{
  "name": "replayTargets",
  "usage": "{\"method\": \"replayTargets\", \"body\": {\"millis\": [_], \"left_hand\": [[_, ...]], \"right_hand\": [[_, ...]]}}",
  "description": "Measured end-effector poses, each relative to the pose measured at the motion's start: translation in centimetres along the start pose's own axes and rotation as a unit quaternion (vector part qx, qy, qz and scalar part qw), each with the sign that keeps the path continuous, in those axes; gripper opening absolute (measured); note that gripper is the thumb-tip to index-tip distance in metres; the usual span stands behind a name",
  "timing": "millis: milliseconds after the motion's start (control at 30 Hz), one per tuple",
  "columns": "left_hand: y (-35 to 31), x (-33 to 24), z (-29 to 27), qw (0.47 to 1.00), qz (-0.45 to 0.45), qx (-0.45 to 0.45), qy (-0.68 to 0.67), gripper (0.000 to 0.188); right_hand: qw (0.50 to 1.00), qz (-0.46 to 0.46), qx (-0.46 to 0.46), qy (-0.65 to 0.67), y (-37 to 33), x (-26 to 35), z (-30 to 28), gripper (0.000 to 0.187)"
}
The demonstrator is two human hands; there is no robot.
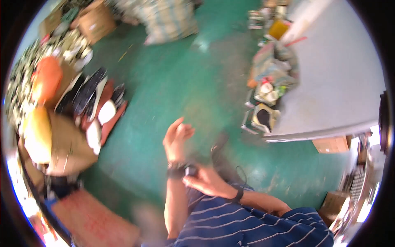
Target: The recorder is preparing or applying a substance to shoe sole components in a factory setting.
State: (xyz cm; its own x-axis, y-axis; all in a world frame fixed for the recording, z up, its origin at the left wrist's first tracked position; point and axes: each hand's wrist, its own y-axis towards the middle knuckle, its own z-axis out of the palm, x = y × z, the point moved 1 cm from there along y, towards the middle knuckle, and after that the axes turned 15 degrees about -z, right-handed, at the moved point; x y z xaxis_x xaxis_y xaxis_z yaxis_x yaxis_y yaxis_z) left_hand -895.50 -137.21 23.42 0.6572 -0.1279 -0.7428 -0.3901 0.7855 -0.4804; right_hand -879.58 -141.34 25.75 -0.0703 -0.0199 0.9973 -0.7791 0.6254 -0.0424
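My left hand is raised over the floor near the middle, its fingers loosely curled and apart with nothing in them. Around its wrist runs a dark band carrying a small black wrist-worn device. My right hand reaches across from the right, its thumb and fingers closed about that device; some of the fingertips are hidden. A second dark band circles my right wrist, and a thin black cable loops beside it.
On the left stand cardboard boxes, an orange bag and a pile of dark and white shoe-sole-like pieces. A large woven sack is at the far side. Along the white wall sit cans and a filled plastic bag.
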Motion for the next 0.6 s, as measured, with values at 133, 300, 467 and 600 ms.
{"method": "replayTargets", "body": {"millis": [133, 300, 467, 600], "left_hand": [[-2.0, -1.5, 0.5, 0.995, 0.071, -0.031, 0.067, 0.043], [-4.4, -4.9, 2.7, 0.962, 0.156, -0.016, 0.223, 0.039], [-8.4, -10.8, 9.2, 0.915, 0.336, 0.092, 0.203, 0.037], [-10.8, -14.7, 10.0, 0.844, 0.471, 0.175, 0.189, 0.04]], "right_hand": [[0.984, -0.08, 0.076, -0.139, 0.0, 1.4, -1.8, 0.049], [0.984, -0.136, 0.031, -0.113, -0.8, 6.1, -8.8, 0.05], [0.913, -0.241, -0.267, -0.194, -6.7, 18.7, -17.3, 0.033], [0.832, -0.343, -0.372, -0.226, -12.1, 25.7, -19.2, 0.025]]}}
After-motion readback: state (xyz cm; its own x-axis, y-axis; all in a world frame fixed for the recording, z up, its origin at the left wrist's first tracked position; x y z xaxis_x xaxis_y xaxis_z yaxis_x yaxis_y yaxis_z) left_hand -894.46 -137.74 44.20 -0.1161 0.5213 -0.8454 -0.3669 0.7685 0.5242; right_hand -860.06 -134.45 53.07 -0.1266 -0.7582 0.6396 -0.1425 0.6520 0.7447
